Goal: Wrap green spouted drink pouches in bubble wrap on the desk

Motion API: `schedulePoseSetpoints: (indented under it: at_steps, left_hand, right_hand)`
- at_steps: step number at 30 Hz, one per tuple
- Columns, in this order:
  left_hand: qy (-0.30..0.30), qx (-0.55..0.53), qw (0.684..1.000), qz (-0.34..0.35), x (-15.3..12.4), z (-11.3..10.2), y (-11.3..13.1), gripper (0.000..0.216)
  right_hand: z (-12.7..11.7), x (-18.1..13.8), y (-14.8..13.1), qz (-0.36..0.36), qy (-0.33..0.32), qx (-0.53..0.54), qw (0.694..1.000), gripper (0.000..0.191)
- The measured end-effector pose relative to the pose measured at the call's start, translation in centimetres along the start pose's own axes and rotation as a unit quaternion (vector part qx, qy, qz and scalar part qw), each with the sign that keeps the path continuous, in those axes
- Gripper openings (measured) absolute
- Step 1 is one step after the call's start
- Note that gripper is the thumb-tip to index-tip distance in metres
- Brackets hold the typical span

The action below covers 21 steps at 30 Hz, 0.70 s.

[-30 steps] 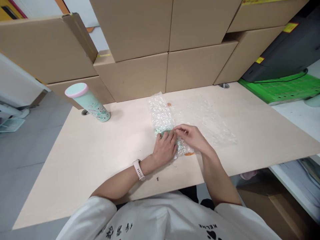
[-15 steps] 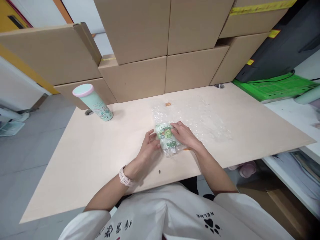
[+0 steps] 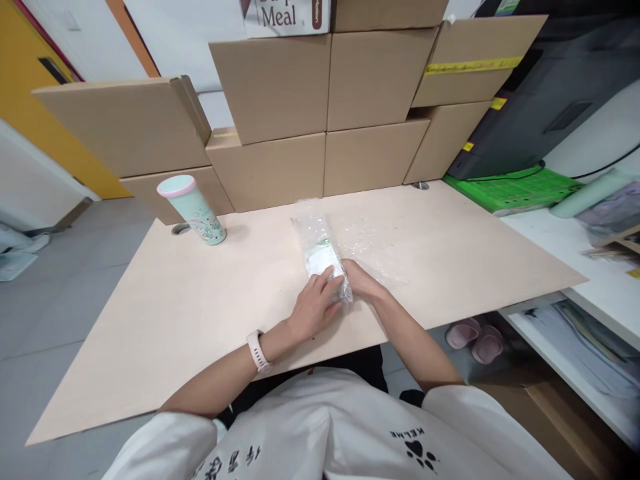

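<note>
A white and green packet lies in clear bubble wrap on the table near its front edge. My left hand, with a pale pink watch at the wrist, has its fingers bent over the packet's near end. My right hand holds the packet's right edge, its fingertips partly hidden behind the wrap. From under that hand, more clear film spreads flat to the right.
A mint tumbler with a pink rim stands at the back left. Stacked cardboard boxes line the table's far edge. A green crate-like tray lies at the right, beside a dark case.
The packet has been turned over with its wrap, so its printed green face no longer shows. My left hand has moved onto it, my right hand to its edge. The view has tilted up.
</note>
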<state>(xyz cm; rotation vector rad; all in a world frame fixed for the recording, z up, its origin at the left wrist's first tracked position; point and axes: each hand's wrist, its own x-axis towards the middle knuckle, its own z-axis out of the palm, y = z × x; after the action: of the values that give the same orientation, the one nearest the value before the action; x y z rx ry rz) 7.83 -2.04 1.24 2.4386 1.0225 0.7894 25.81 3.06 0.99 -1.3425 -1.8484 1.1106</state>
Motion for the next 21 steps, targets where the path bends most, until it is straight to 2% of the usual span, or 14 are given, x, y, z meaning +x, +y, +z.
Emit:
schedulePoseSetpoints:
  at_steps: [6,12,15,18,19,21]
  left_hand:
    - [-0.073,0.126,0.989,0.016,1.5,1.5,-0.6,0.054]
    - [-0.09,0.161,0.983,0.025,2.1,2.4,0.0,0.037]
    - [-0.101,0.113,0.988,0.028,2.0,1.6,0.0,0.034]
    - [-0.101,0.014,0.995,0.01,1.6,0.0,-0.6,0.035]
    - [-0.078,-0.023,0.997,-0.014,1.4,-0.5,-0.9,0.036]
    - [0.007,-0.104,0.99,-0.098,1.0,-1.6,-1.7,0.039]
  right_hand:
    - [-2.1,-0.2,1.0,0.014,0.073,-0.074,0.994,0.012]
    - [-2.8,-0.3,0.7,0.035,0.144,-0.089,0.985,0.028]
    - [-2.4,-0.2,0.6,0.036,0.143,-0.107,0.983,0.028]
    - [-1.9,0.0,0.7,0.048,0.133,-0.139,0.98,0.024]
    - [-1.8,0.1,0.8,0.052,0.133,-0.146,0.979,0.023]
    - [-1.5,0.3,1.0,0.054,0.138,-0.144,0.978,0.022]
